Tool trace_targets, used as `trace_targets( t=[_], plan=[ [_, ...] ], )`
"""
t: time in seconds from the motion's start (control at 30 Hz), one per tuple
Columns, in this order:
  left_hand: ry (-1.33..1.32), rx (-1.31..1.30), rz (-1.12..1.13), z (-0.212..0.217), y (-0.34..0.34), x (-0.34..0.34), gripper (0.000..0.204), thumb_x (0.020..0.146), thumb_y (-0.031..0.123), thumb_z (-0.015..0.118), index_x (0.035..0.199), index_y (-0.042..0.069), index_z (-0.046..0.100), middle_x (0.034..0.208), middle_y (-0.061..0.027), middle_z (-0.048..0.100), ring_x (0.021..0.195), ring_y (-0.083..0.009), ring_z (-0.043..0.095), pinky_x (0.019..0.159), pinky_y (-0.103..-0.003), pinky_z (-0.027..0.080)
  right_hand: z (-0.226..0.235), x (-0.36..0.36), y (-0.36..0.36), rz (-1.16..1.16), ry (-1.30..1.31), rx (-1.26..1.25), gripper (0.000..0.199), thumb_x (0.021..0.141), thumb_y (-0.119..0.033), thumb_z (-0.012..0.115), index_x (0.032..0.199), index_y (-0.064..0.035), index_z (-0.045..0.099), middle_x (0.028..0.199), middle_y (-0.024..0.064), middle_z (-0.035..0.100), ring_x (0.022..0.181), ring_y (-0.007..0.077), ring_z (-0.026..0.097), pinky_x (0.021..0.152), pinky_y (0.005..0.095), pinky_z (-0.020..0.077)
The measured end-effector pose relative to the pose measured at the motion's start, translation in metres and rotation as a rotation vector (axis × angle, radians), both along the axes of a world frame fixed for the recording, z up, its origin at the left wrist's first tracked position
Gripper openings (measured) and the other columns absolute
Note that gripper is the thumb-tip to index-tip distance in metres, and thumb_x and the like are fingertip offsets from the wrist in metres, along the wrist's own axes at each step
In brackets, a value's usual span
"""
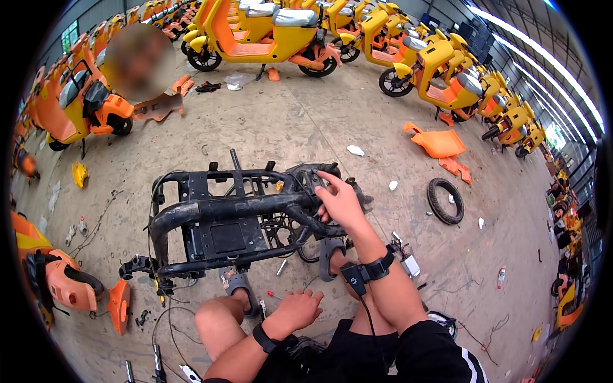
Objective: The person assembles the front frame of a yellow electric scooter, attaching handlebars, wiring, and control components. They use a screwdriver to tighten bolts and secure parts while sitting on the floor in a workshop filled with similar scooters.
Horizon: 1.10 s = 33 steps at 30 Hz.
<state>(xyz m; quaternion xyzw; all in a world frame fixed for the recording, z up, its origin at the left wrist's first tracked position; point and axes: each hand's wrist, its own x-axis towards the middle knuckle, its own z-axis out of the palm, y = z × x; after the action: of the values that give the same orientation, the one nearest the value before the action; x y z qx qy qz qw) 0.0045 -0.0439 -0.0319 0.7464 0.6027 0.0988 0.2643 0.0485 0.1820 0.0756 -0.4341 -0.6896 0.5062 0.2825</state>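
A bare black scooter frame lies on the floor just ahead of my feet, with a flat panel set between its tubes. My right hand reaches over the frame's right end, fingers apart, fingertips at the dark bracket there; nothing shows in its grasp. Low near my knee, my left hand hangs with its fingers loosely spread and holds nothing visible. By it on the floor is a small red-ended piece. Cables hang around the frame's left end.
Yellow and orange scooters stand in rows behind. On the right lie a black tyre and an orange body panel. A silver box with wires sits near my right forearm. An orange scooter body is at left.
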Motion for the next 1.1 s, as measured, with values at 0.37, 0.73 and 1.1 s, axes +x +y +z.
trace_targets(
  t=[0.37,0.73,1.1],
  plan=[
    [0.001,-0.055,-0.017,0.007,0.004,-0.005,0.039,0.086,0.028,0.063,0.117,0.007,0.053,0.1,-0.0193,0.064,0.093,-0.037,0.063,0.077,-0.047,0.052,0.0,-0.094,-0.017,-0.078,0.817,-0.659,0.042,0.094,-0.009,0.049,0.135,-0.0023,0.045,0.099,0.0048,0.061,0.089,0.0141,0.059,0.073,0.0319,0.0449],
    [-0.022,-0.051,0.023,0.007,0.0,-0.005,0.043,0.087,0.031,0.062,0.123,0.01,0.052,0.105,-0.0183,0.064,0.097,-0.0386,0.062,0.079,-0.049,0.052,0.005,-0.088,-0.015,0.278,0.735,-0.31,0.057,0.096,0.004,0.041,0.149,-0.0098,0.026,0.124,0.0149,0.054,0.091,0.0196,0.064,0.081,0.032,0.0512],
    [-0.05,-0.041,-0.006,0.002,0.004,0.002,0.037,0.087,0.028,0.062,0.115,0.006,0.052,0.099,-0.0161,0.063,0.095,-0.037,0.062,0.078,-0.048,0.051,-0.019,0.009,0.022,-0.122,0.237,0.131,0.066,0.097,-0.016,0.054,0.151,-0.0117,0.016,0.078,0.0099,0.067,0.039,0.0077,0.044,0.033,0.0239,0.0337]
  ],
)
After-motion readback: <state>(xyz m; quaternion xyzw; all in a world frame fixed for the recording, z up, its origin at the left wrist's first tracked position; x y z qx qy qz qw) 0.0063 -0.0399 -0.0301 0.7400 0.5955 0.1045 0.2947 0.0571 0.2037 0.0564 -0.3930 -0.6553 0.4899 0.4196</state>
